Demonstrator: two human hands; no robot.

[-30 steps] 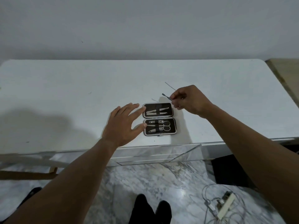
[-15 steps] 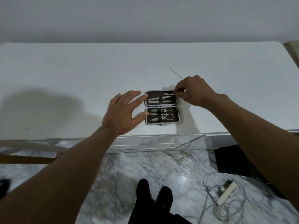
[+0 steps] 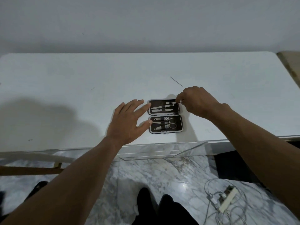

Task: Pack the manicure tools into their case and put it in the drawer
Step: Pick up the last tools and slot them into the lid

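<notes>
A black manicure case (image 3: 165,116) lies open flat near the front edge of the white table (image 3: 81,95). Its far half holds tweezers and a slim tool; its near half holds clippers and scissors. My left hand (image 3: 128,122) rests open beside the case, fingertips touching its left edge. My right hand (image 3: 197,101) pinches the end of a thin metal tool (image 3: 172,103) lying across the far half's top right corner. Another thin metal tool (image 3: 176,81) lies loose on the table behind the case.
A clear acrylic drawer front (image 3: 162,151) sits under the table edge below the case. On the marble floor lie a power strip with tangled cables (image 3: 225,200). My feet (image 3: 155,203) stand below the table. A tan surface (image 3: 290,62) adjoins at far right.
My right hand brought the thin tool from behind the case down onto the far half's top right corner. My left hand stayed at the case's left edge. The camera view shifted.
</notes>
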